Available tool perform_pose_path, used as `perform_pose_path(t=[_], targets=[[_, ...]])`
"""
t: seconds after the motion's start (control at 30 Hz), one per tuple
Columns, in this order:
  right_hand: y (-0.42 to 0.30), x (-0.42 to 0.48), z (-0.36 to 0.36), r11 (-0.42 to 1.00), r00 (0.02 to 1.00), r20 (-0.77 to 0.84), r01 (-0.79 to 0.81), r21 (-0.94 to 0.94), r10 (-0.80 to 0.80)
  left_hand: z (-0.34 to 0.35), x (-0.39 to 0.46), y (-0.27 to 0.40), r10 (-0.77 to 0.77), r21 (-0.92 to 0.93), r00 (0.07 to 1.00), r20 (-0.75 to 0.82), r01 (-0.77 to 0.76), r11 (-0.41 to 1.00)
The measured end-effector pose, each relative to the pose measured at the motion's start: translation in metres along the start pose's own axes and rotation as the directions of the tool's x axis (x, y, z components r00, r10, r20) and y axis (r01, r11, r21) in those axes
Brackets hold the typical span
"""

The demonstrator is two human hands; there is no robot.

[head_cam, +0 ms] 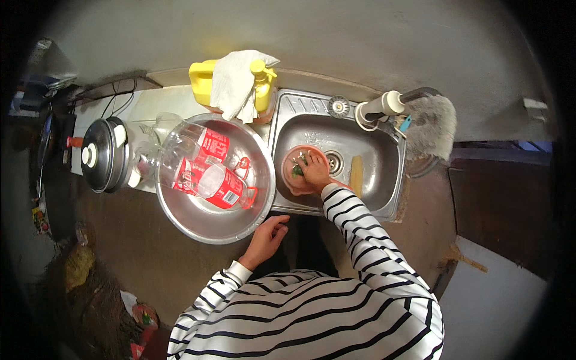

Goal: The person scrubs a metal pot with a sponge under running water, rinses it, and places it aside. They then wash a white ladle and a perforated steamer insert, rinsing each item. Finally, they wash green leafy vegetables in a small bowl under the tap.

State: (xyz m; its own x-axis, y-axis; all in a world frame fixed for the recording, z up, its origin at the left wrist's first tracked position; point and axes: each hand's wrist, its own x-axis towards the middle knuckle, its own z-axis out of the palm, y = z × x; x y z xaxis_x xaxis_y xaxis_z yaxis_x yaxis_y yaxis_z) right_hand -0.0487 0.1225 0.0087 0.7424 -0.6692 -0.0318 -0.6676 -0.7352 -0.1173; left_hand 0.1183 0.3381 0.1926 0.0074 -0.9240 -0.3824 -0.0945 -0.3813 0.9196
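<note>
My right hand (316, 171) reaches into a small pinkish-orange plastic bowl (288, 173) on the left side of the stainless steel sink (342, 128). Its fingers are spread over something green and leafy (297, 169) in the bowl; whether they grip it cannot be told. Near the front rim of the sink, my left hand (269, 238) hangs with fingers slightly curled and nothing in it. Right of the drain (333, 163) lies a long yellowish piece (356, 174), its kind unclear. Left of the sink, a large metal basin (211, 225) holds clear plastic bottles with red labels (227, 186).
Behind the basin stands a yellow jug (201, 83) draped with a white cloth (234, 83). A lidded pot (100, 155) is at the left. At the sink's back right are a cream-coloured tap-like fixture (382, 108) and a fluffy grey cloth (432, 123).
</note>
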Motion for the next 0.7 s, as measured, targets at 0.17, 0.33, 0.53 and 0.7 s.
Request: perform_pose_path(t=[0.17, 0.33, 0.53, 0.7], targets=[[0.018, -0.002, 0.032, 0.994, 0.996, 0.076, -0.05, 0.097, 0.043, 0.031, 0.016, -0.005, -0.074, -0.14, 0.996, -0.046, 0.067, 0.988], [0.022, 0.001, 0.021, 0.848, 0.943, 0.311, -0.259, 0.463, 0.119, 0.066, 0.066, -0.03, -0.086, -0.264, 0.992, -0.09, 0.06, 0.963], [0.017, -0.006, 0.032, 0.914, 0.987, 0.084, -0.158, 0.374, 0.136, 0.104, 0.166, -0.078, -0.149, -0.324, 0.917, -0.371, 0.023, 0.946], [0.023, -0.013, 0.062, 0.562, 0.981, 0.088, -0.17, 0.809, 0.171, 0.09, 0.219, -0.1, -0.23, -0.051, 0.803, -0.55, 0.242, 0.969]])
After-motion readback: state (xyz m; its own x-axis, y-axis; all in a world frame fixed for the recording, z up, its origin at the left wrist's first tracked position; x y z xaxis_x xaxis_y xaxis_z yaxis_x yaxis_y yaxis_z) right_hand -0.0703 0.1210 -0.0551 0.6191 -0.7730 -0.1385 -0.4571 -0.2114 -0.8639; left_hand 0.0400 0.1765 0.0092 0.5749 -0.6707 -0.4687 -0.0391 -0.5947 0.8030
